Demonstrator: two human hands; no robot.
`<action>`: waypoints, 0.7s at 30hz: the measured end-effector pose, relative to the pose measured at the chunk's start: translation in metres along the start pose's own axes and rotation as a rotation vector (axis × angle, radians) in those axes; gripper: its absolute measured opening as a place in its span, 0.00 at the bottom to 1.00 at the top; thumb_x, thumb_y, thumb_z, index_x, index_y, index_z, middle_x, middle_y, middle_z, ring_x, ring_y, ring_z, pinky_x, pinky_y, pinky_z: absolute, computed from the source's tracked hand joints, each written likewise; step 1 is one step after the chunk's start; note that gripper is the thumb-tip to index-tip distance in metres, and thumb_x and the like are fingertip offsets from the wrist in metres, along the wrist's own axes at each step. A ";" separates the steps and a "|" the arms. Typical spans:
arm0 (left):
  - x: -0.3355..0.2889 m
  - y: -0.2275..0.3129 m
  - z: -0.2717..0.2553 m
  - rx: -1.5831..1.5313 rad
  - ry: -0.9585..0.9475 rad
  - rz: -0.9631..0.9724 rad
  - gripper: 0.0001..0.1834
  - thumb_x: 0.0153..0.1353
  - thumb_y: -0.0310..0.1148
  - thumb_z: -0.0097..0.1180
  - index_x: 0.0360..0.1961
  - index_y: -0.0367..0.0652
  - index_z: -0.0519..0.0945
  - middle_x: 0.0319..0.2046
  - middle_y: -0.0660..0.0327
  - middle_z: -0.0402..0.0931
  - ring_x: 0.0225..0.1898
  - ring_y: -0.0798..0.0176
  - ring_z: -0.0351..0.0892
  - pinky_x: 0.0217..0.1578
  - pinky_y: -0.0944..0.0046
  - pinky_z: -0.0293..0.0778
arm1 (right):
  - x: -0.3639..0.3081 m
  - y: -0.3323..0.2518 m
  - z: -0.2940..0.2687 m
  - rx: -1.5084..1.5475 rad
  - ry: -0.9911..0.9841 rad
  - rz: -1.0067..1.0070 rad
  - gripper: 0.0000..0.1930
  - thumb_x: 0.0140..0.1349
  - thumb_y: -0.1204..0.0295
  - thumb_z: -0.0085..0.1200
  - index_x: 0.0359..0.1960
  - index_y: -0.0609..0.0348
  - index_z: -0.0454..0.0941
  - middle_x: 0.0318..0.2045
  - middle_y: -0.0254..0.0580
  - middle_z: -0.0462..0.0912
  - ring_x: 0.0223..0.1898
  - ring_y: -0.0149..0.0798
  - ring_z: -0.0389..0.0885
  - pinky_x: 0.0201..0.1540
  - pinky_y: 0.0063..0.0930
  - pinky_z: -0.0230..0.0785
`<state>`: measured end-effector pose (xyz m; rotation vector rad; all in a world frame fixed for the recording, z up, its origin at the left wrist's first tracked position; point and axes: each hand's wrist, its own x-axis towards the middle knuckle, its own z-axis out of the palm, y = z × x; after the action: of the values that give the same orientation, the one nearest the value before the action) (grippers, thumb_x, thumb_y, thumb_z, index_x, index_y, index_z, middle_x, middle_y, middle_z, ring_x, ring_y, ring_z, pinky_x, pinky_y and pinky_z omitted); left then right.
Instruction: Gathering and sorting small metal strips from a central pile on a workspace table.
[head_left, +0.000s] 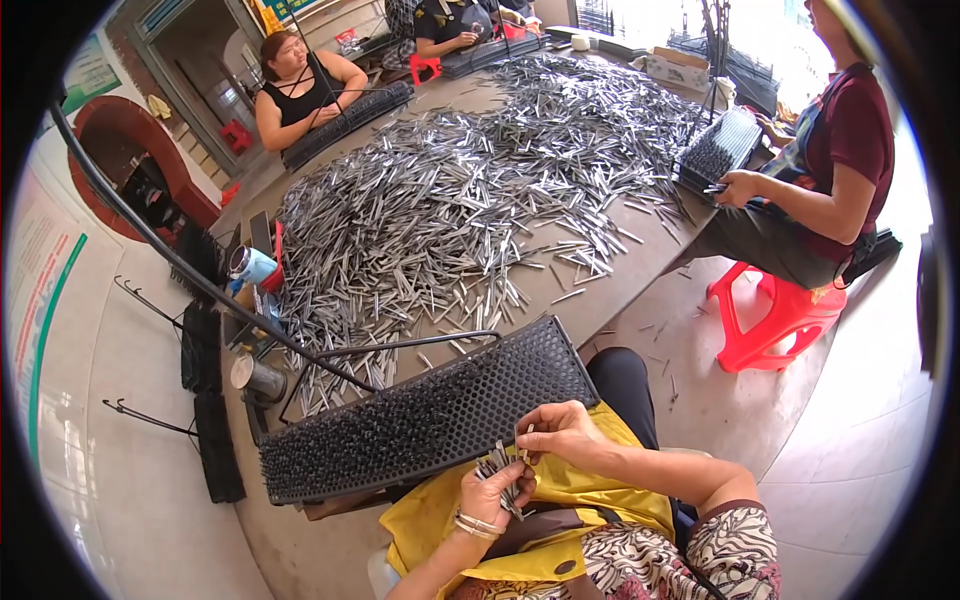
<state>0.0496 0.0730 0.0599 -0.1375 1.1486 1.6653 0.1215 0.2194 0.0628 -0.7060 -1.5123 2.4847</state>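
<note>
In my left hand (490, 495) is a bunch of thin grey metal strips (497, 465), fanned out between thumb and fingers. Close beside it, my right hand (560, 435) pinches at one metal strip by the top of that bunch. Just beyond both hands a long black perforated rack (520, 375) lies tilted on the table's near edge. Many dark strips (350, 450) stand upright in the holes of its left and middle part; toward the right end the holes are bare. A thin black metal frame (420, 347) rises from the rack.
A wide heap of loose metal strips (430, 210) covers much of the table (640, 250). Co-workers sit around it with similar racks (725, 145). Cups (252, 265) and a metal can (258, 378) stand at the left edge. A red stool (780, 315) is at the right.
</note>
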 end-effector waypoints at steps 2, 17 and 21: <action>0.000 0.000 0.001 0.007 -0.028 -0.014 0.06 0.52 0.24 0.53 0.33 0.35 0.75 0.23 0.56 0.75 0.20 0.62 0.75 0.13 0.70 0.64 | -0.001 0.000 -0.002 -0.017 -0.013 0.002 0.09 0.50 0.78 0.56 0.33 0.67 0.75 0.20 0.36 0.76 0.21 0.26 0.75 0.24 0.17 0.70; -0.001 -0.005 0.001 -0.049 -0.079 -0.053 0.07 0.54 0.26 0.53 0.33 0.34 0.73 0.24 0.55 0.74 0.20 0.63 0.73 0.15 0.70 0.64 | -0.002 0.006 -0.004 -0.229 0.003 -0.186 0.08 0.50 0.82 0.54 0.34 0.68 0.75 0.20 0.36 0.77 0.20 0.24 0.75 0.23 0.16 0.69; -0.001 -0.006 -0.001 -0.064 -0.055 -0.053 0.07 0.55 0.28 0.52 0.33 0.35 0.74 0.25 0.55 0.76 0.22 0.61 0.75 0.15 0.70 0.65 | -0.003 0.004 -0.002 -0.207 0.004 -0.166 0.08 0.50 0.82 0.54 0.33 0.68 0.74 0.20 0.36 0.77 0.20 0.24 0.75 0.23 0.15 0.69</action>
<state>0.0540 0.0712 0.0567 -0.1605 1.0428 1.6500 0.1256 0.2184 0.0595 -0.5872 -1.7667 2.2279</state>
